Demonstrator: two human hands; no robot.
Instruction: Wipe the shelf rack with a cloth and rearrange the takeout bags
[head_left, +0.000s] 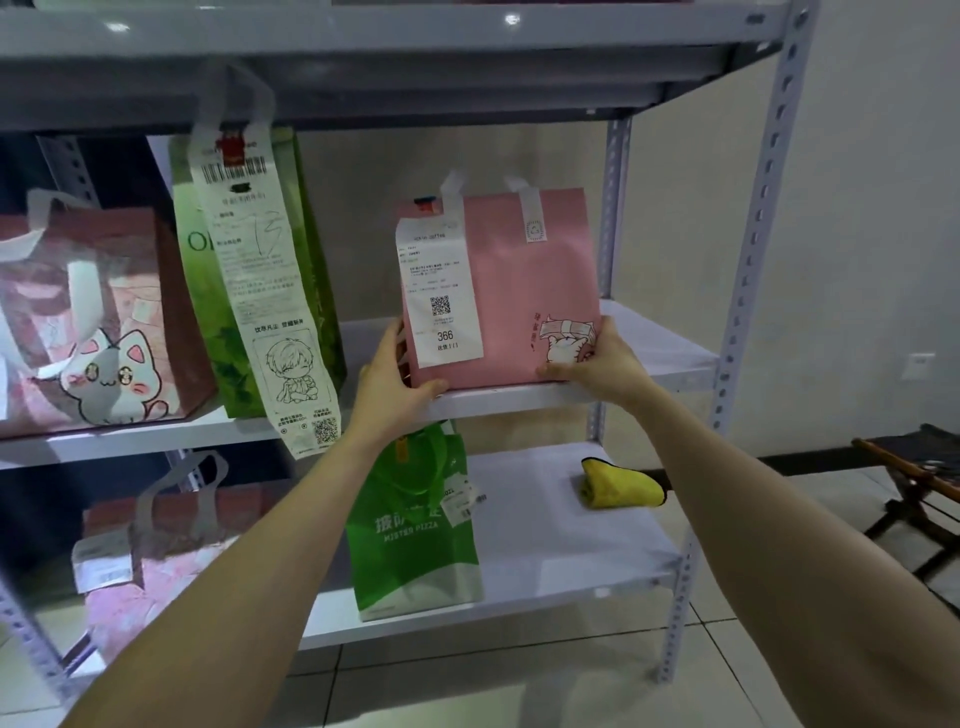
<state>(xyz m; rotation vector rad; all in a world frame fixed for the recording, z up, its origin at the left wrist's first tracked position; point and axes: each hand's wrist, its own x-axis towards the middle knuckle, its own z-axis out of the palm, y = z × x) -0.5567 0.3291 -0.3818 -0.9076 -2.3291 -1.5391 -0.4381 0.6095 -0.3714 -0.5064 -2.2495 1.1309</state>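
While both bare arms are reaching up from the bottom of the view, the left hand and the right hand are gripping a pink takeout bag by its two lower corners. The left thumb is lying across the bag's front, with the fingers wrapping round its side. The right hand is curling round the other corner, over a small cartoon cat print.

The bag is standing upright at the front edge of the middle shelf of a grey metal shelf rack, with a white receipt hanging down its front. To its left on the same shelf, a tall green bag is carrying a long printed slip that is dangling past the shelf edge. A cartoon-cat bag is sitting at the far left.

On the shelf below, a green pizza bag is standing under the left hand. A folded yellow cloth is lying well apart to its right, and a pinkish bag is sitting at the left. A folding stool is standing on the tiled floor beyond the rack.
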